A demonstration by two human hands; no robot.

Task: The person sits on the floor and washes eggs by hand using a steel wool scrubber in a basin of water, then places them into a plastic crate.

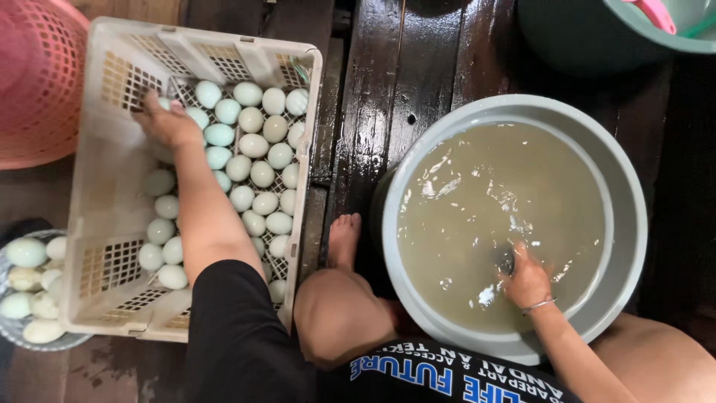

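- Grey round plastic tub (626, 194) of cloudy water sits on the wet dark wood floor (388, 89); the right hand (526, 282) dips in near its close rim, fingers under water, so I cannot tell its grip.
- White plastic crate (112, 179) holds pale green eggs (253, 145).
- Left hand (168, 123) curls over eggs at the crate's far corner, setting one down or picking it; washing looks like the step, and the next egg needs a soft hold.

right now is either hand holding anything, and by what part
Cannot be told. The left hand lies among the eggs in the crate; its grip is hidden. The right hand is dipped in the basin of cloudy water.
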